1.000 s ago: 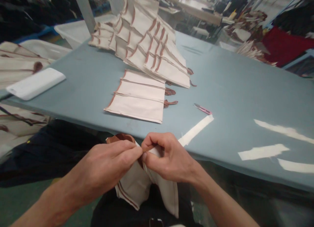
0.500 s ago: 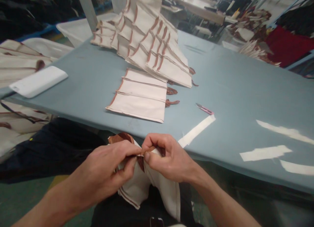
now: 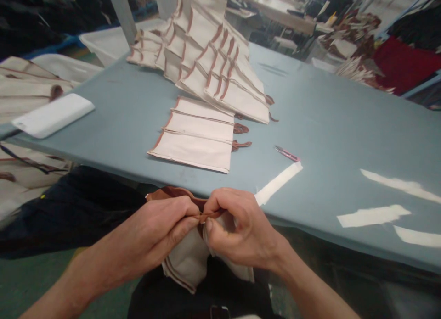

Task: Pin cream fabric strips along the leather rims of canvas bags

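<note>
Over my lap, just in front of the table edge, hangs a cream cloth piece (image 3: 188, 259) with brown trim (image 3: 172, 193). My left hand (image 3: 165, 225) pinches its brown edge between thumb and fingers. Close beside it, nearly touching, my right hand (image 3: 237, 227) pinches the same edge from the other side. The spot between the fingertips is partly hidden. On the table ahead lies a flat cream cloth piece (image 3: 200, 137) with brown seams and brown tabs at its right end. Pink-handled thread snips (image 3: 287, 153) rest to its right.
Behind the flat piece, a large heap of cream pieces with brown edging (image 3: 213, 57) covers the table's back. Cream strips (image 3: 374, 215) lie at right on the blue-grey table (image 3: 330, 126). A white slab-like object (image 3: 55, 115) sits at left, near white tubs (image 3: 103, 41).
Both hands have shifted slightly, and the brown edge is now stretched more between them. The cloth's brown trim shows wider behind my fingers. Things on the table stay put.
</note>
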Demonstrator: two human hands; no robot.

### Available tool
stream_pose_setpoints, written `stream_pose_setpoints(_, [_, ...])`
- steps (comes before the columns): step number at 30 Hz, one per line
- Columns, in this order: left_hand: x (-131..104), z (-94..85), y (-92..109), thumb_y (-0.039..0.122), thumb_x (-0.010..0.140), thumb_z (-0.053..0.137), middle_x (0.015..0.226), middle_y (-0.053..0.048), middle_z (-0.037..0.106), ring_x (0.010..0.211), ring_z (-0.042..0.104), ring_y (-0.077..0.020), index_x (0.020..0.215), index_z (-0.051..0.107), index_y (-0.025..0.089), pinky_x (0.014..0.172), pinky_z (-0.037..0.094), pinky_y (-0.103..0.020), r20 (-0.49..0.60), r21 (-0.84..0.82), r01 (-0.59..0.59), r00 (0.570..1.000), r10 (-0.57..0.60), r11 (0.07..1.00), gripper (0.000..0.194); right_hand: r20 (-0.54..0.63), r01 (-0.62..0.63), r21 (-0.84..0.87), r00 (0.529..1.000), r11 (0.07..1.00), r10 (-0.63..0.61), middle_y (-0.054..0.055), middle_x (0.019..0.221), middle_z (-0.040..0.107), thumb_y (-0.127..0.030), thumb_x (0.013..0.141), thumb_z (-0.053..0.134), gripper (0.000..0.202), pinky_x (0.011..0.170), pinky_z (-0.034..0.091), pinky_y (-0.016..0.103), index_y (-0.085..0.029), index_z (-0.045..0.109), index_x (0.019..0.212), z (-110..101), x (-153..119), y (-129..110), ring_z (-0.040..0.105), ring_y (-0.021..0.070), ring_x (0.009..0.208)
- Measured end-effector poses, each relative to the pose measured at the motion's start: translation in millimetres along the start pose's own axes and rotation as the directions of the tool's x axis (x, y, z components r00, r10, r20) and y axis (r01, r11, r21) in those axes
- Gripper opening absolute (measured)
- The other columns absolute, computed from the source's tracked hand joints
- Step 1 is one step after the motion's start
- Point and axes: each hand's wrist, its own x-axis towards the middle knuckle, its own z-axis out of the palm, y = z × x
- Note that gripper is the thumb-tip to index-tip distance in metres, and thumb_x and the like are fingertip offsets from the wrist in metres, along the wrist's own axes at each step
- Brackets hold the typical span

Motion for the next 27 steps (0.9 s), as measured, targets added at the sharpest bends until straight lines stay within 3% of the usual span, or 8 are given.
stream_pose_setpoints(2, [-3.5,3.4,-1.8,0.02,0.105,0.048,0.085,0.003,0.068,0.079,0.062,-0.0134,0.093,0.065,0.023,0.074,0.045,-0.022,0.01,-0.093,0.026,1.0,-0.025,0.995,0.022,0.063,-0.115,0.165,0.992,0.98,0.106,-0.005,0.062,0.053,-0.014,0.07,0.053,0.008,0.057,0.038,0.022,-0.021,0.052,0.067,0.6,0.0,0.3,0.043,0.0097,0.056])
stream_pose_setpoints(5, [-10.0,9.9,-7.8,0.029,0.106,0.049,0.081,0.002,0.064,0.071,0.058,-0.0134,0.088,0.065,0.022,0.066,0.046,-0.022,0.049,-0.361,0.121,0.993,-0.111,0.925,0.025,0.23,-0.31,0.47,0.947,0.827,0.224,-0.005,0.062,0.055,-0.026,0.077,0.059,0.009,0.05,0.035,0.019,-0.021,0.055,0.071,3.9,0.3,3.1,0.042,0.0095,0.054])
stream_pose_setpoints(7, [-12.3,12.5,-13.6,0.036,0.106,0.05,0.083,0.0,0.063,0.074,0.059,-0.0149,0.086,0.065,0.02,0.065,0.047,-0.022,0.058,-0.46,0.169,0.985,-0.161,0.872,0.03,0.253,-0.342,0.526,0.937,0.779,0.24,-0.006,0.061,0.055,-0.028,0.078,0.062,0.011,0.05,0.035,0.019,-0.021,0.056,0.072,5.9,0.5,5.5,0.041,0.0089,0.053])
stream_pose_setpoints(13, [-3.6,4.1,-13.3,0.043,0.111,0.035,0.087,-0.002,0.066,0.081,0.062,-0.0169,0.084,0.065,0.019,0.075,0.049,-0.025,0.071,-0.322,0.158,0.987,-0.143,0.933,0.047,0.097,-0.186,0.162,0.98,0.969,0.172,-0.004,0.065,0.061,-0.016,0.075,0.057,0.008,0.063,0.042,0.023,-0.021,0.057,0.068,3.7,-1.0,3.5,0.049,0.011,0.06])
stream_pose_setpoints(18, [5.9,-0.4,-0.1,0.034,0.108,0.044,0.065,0.005,0.059,0.059,0.053,-0.0115,0.071,0.059,0.019,0.06,0.038,-0.023,-0.013,-0.068,0.082,0.996,-0.084,0.994,0.042,0.028,-0.093,-0.009,0.995,0.996,0.094,-0.003,0.066,0.062,-0.017,0.08,0.057,0.01,0.063,0.04,0.025,-0.021,0.059,0.071,6.9,-3.8,1.7,0.055,0.0128,0.062])
stream_pose_setpoints(22, [4.9,2.9,1.2,0.028,0.105,0.048,0.064,0.005,0.059,0.059,0.052,-0.0112,0.069,0.057,0.02,0.059,0.036,-0.023,-0.033,0.056,0.097,0.995,-0.095,0.994,0.038,0.019,-0.086,-0.067,0.996,0.994,0.087,-0.001,0.068,0.063,-0.019,0.083,0.062,0.01,0.065,0.039,0.027,-0.02,0.062,0.073,5.5,-6.2,2.0,0.056,0.0139,0.065])
stream_pose_setpoints(25, [-2.3,4.3,4.8,0.026,0.105,0.046,0.066,0.004,0.063,0.062,0.057,-0.0109,0.071,0.06,0.021,0.061,0.041,-0.021,0.032,-0.1,0.109,0.994,-0.106,0.989,0.038,0.176,-0.222,0.114,0.964,0.968,0.2,-0.001,0.074,0.065,-0.024,0.088,0.067,0.014,0.067,0.042,0.025,-0.019,0.064,0.076,-4.2,-4.3,0.0,0.056,0.0132,0.07])
stream_pose_setpoints(27, [-8.5,5.7,9.8,0.031,0.106,0.046,0.066,0.004,0.063,0.059,0.056,-0.0111,0.071,0.06,0.021,0.057,0.041,-0.021,0.051,-0.23,0.108,0.994,-0.099,0.967,0.039,0.392,-0.402,0.361,0.884,0.841,0.255,-0.002,0.073,0.064,-0.037,0.088,0.076,0.024,0.062,0.043,0.023,-0.018,0.065,0.078,-11.0,-2.0,-1.7,0.054,0.0118,0.068])
